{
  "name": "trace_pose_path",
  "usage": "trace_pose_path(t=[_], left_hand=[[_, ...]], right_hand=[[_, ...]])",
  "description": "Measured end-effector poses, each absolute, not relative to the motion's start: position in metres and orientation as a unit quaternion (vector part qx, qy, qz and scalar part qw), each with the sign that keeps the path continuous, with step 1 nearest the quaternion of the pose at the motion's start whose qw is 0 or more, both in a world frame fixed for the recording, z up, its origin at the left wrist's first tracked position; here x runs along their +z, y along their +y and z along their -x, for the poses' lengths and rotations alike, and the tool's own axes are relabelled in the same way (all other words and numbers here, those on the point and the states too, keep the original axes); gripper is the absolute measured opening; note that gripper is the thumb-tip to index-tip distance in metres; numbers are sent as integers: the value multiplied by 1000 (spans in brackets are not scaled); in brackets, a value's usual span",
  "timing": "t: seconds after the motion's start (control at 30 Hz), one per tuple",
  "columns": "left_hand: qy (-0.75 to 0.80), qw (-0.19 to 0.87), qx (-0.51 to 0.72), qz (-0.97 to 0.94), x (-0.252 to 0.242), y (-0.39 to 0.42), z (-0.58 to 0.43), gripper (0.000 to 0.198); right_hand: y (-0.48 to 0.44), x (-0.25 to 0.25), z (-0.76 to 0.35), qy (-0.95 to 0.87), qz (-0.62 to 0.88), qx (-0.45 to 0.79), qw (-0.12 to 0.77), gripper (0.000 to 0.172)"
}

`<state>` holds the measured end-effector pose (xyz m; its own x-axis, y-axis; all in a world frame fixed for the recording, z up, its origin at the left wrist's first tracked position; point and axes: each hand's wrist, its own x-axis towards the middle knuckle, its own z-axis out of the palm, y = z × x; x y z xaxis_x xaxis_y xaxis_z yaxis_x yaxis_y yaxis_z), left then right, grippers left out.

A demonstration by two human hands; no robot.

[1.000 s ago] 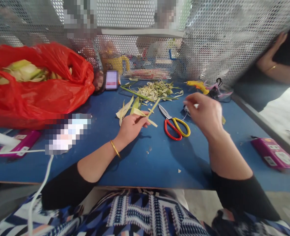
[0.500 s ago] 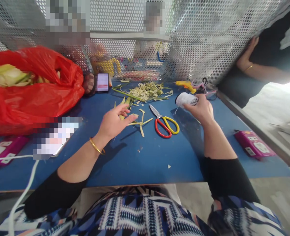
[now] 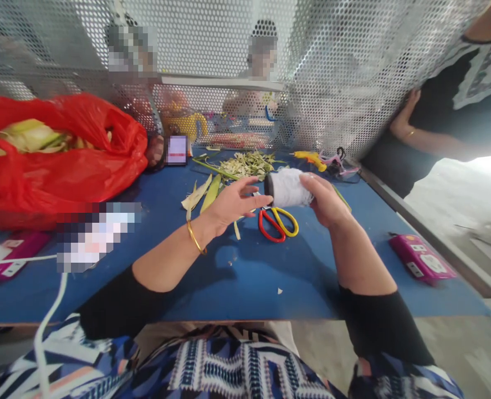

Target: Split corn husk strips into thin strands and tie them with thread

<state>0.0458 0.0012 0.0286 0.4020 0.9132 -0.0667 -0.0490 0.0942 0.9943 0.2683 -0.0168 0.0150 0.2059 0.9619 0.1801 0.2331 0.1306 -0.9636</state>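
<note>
My right hand grips a spool of white thread by its right end, holding it above the table on its side. My left hand reaches toward the spool's black left end with fingers apart; whether the thumb touches it I cannot tell. Below the spool lie scissors with one red and one yellow handle, their blades mostly hidden. Green and pale husk strips rest beyond my left hand. A narrow strip end pokes out under that hand.
Cut husk pieces lie in a heap at the back. A red plastic bag of husks fills the left. There are a phone, a yellow glue gun, a purple box and a perforated screen. A person stands at right.
My right hand has brought the spool leftward and nearer, over the scissors. My left hand has moved right to the spool, away from the tied husk strips, which it now mostly covers.
</note>
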Motion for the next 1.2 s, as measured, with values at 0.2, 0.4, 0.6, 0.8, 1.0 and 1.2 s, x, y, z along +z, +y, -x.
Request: trace_pose_path(t=[0.2, 0.4, 0.6, 0.8, 1.0, 1.2], left_hand=[[374, 666, 393, -512, 9, -4, -46, 58], [298, 766, 407, -399, 6, -1, -37, 32], [287, 806, 414, -311, 8, 0, -36, 13], [306, 805, 419, -288, 5, 2, -36, 12], [309, 807, 435, -251, 2, 6, -36, 21], [316, 797, 448, -253, -1, 8, -36, 25]], right_hand=[[-21, 10, -246, -559, 571, 356, 485, 63], [-12, 5, -257, -535, 553, 361, 527, 90], [-20, 12, -253, -531, 539, 314, 574, 69], [-24, 15, -240, -543, 531, 277, 589, 27], [-22, 11, -243, -522, 484, 287, 641, 23], [-24, 11, -243, -545, 403, 285, 678, 19]])
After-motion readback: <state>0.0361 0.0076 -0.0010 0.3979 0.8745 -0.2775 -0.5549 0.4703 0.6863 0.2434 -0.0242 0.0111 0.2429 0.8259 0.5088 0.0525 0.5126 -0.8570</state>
